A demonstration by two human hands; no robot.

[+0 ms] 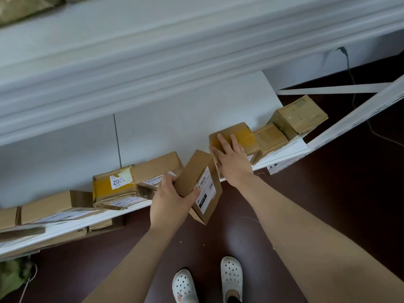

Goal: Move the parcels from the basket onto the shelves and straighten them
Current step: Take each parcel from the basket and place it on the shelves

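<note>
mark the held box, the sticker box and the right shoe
held box point(192, 171): head view, plain brown face
sticker box point(101, 186): head view, yellow tape beside sticker
right shoe point(231, 272): head view, perforated top

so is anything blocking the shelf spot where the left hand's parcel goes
Nothing visible does. The left hand holds the tilted parcel at the gap between the flat labelled parcel and the yellow-taped box, which the right hand rests on. The tilted parcel hides part of that gap.

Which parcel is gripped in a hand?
The tilted parcel in the left hand, label black-marked; the right hand rests flat on a taped parcel.
</note>
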